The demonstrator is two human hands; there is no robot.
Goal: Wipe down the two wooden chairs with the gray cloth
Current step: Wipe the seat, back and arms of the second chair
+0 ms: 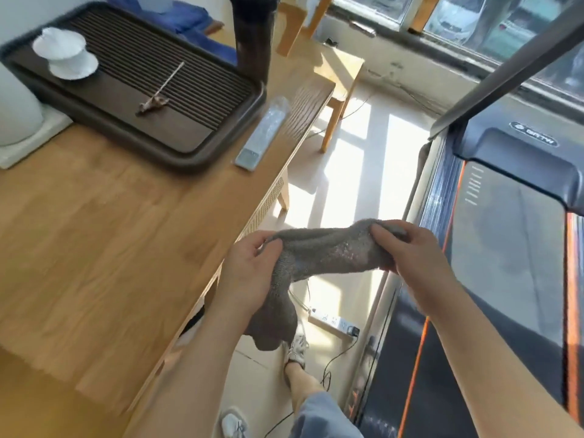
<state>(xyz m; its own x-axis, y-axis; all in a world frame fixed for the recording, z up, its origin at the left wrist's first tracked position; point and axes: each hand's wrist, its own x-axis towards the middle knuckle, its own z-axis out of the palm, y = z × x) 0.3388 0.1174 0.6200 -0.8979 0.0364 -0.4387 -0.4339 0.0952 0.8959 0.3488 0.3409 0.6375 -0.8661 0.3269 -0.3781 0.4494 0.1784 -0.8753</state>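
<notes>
My left fingers (271, 245) pinch one end of the cloth (325, 251) and my right fingers (384, 230) pinch the other. It is stretched between both hands in the air, off the worktop (110, 232) edge and above the floor, with a tail hanging below the left hand (252, 270). The right hand (414, 251) sits level with it. I judge this as the preparing step: spreading or folding the cloth, no wiping begun. A chair (343, 74) stands well apart, past the worktop's far end by the window, with what may be the second (292, 26) behind it. Next I need to bunch the cloth into one hand and walk over.
</notes>
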